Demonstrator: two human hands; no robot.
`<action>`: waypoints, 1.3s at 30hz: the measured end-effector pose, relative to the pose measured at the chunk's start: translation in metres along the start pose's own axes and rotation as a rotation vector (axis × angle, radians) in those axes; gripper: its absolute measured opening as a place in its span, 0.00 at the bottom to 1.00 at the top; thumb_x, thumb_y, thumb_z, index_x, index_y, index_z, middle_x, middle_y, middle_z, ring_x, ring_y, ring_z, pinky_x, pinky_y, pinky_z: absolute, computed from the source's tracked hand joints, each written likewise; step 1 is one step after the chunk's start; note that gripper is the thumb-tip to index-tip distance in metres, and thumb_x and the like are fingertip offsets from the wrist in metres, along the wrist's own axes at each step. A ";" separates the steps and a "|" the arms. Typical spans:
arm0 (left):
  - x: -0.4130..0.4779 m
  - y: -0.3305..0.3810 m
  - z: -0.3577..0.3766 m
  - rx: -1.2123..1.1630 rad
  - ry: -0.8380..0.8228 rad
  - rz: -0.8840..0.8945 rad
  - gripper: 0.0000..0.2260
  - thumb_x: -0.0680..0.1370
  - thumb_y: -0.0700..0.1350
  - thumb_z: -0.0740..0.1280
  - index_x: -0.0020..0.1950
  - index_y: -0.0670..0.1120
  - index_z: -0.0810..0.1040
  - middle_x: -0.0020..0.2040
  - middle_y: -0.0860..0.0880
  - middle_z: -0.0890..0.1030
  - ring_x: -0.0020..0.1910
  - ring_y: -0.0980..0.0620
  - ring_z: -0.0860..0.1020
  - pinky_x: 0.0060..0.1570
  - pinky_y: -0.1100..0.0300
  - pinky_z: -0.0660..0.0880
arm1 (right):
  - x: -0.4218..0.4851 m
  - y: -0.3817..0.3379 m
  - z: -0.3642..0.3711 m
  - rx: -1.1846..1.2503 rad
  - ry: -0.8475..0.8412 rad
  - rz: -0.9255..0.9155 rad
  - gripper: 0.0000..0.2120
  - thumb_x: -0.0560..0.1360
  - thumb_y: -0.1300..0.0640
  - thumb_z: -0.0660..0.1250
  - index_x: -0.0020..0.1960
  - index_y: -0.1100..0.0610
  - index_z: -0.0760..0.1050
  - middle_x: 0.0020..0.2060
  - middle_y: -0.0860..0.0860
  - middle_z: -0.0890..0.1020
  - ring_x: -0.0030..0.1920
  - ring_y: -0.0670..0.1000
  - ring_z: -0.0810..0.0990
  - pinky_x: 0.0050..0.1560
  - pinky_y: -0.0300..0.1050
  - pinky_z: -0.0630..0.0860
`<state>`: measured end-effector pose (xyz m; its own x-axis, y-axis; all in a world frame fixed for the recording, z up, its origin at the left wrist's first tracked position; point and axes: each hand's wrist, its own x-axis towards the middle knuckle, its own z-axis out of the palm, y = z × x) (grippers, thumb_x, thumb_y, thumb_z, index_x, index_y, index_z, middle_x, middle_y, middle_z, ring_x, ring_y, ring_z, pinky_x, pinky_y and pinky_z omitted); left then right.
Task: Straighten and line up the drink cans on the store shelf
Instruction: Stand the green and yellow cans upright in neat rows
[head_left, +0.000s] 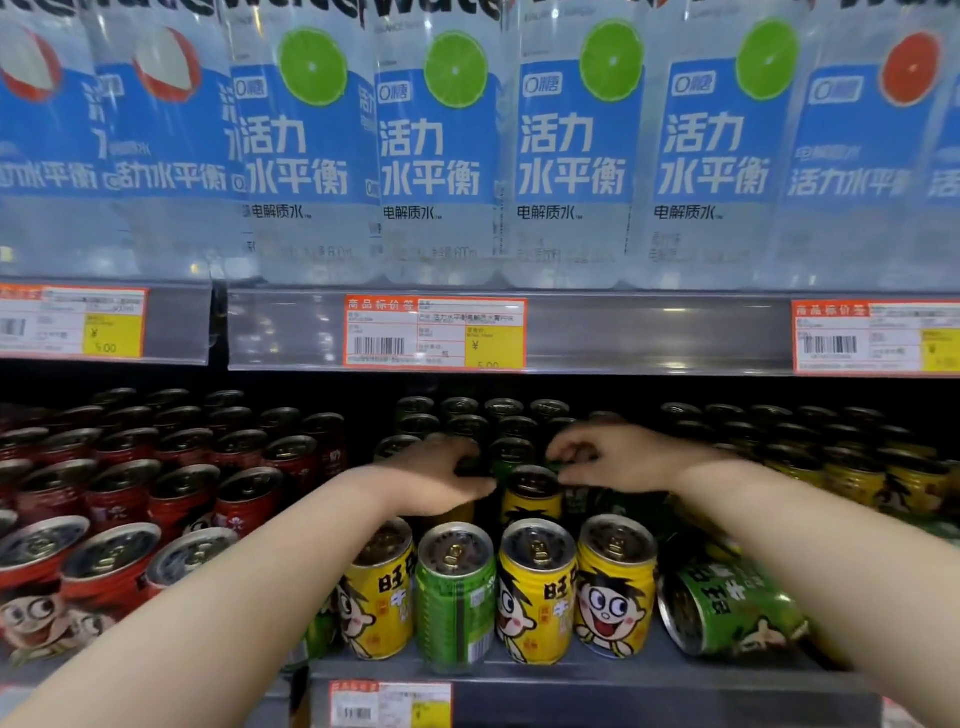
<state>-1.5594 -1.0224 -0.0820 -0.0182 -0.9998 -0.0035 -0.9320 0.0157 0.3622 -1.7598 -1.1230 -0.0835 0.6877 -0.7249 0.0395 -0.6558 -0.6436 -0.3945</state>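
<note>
Small drink cans fill the lower shelf. In the middle stand mixed yellow and green cans: at the front a yellow can (382, 592), a green can (457, 592) and two more yellow cans (537, 592) (615, 587). A green can (727, 610) lies on its side at the front right. Both hands reach into the second and third rows. My left hand (441, 480) curls its fingers over a can that it mostly hides. My right hand (608, 457) curls over a green can (576, 499) just right of an upright yellow can (532, 493).
Red cans (156, 493) fill the shelf's left part, yellow cans (857, 478) the right. The shelf above carries large electrolyte-water bottles (441, 145), and its edge with price tags (436, 332) overhangs the cans. The front shelf lip (623, 680) runs below.
</note>
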 end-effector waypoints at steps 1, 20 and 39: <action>-0.001 0.010 0.004 0.000 0.000 0.027 0.24 0.78 0.56 0.59 0.73 0.49 0.63 0.73 0.47 0.64 0.71 0.49 0.64 0.61 0.64 0.62 | -0.008 0.008 -0.008 -0.014 -0.018 0.033 0.10 0.74 0.53 0.68 0.55 0.45 0.75 0.52 0.47 0.78 0.56 0.50 0.76 0.60 0.45 0.73; 0.000 0.069 0.062 0.270 -0.141 0.021 0.35 0.73 0.71 0.49 0.75 0.59 0.46 0.78 0.51 0.43 0.76 0.48 0.40 0.73 0.49 0.48 | -0.030 0.058 -0.002 -0.349 -0.156 0.179 0.31 0.75 0.35 0.57 0.73 0.49 0.61 0.72 0.52 0.66 0.70 0.55 0.67 0.65 0.44 0.66; -0.003 0.076 0.061 0.269 -0.138 -0.037 0.32 0.74 0.69 0.51 0.75 0.59 0.50 0.78 0.54 0.44 0.76 0.51 0.41 0.74 0.48 0.47 | -0.041 0.086 -0.006 -0.177 0.118 -0.040 0.14 0.66 0.45 0.73 0.44 0.47 0.71 0.48 0.46 0.71 0.54 0.49 0.73 0.53 0.44 0.71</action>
<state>-1.6525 -1.0177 -0.1117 -0.0147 -0.9893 -0.1451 -0.9951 0.0002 0.0993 -1.8461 -1.1495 -0.1135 0.6797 -0.7151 0.1632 -0.6804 -0.6978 -0.2239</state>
